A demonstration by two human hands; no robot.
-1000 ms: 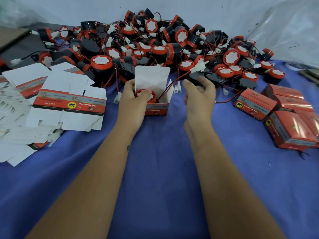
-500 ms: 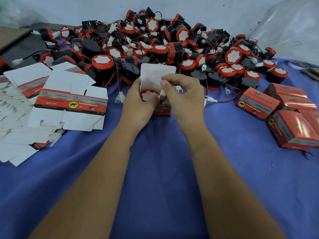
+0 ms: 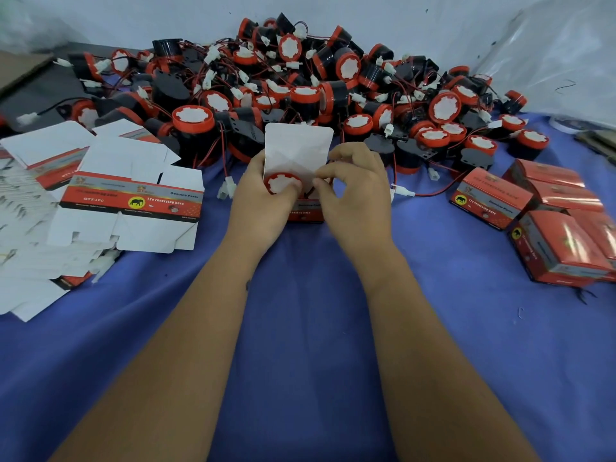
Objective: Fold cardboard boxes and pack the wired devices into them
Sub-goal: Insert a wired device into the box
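Left hand [image 3: 258, 198] is wrapped round the small red printed cardboard box [image 3: 305, 211] w/ its white lid flap [image 3: 298, 148] standing up. Thumb sits on the red-rimmed round horn w/ white face [image 3: 282, 184] that's poking out of the box mouth. Right hand [image 3: 355, 191] has thumb + forefinger pinched together at the box's right edge. Prob tucking the thin red wire in, but can't tell exactly what's in the pinch.

Handling-wise: box is thin card, light, will crush if squeezed, so hold it by the side walls. Horn looks like hard plastic, prob a bit weighty for its size; push on the rim, not the face. Wire's floppy & will spring back out.

Box sits mid-table on the blue cloth [image 3: 300, 328]. Big tangled pile of black-and-red wired horns [image 3: 300, 88] at the far side, flat unfolded white box blanks [image 3: 133, 195] on the left, closed red boxes [image 3: 550, 228] on the right. Pale wall behind.
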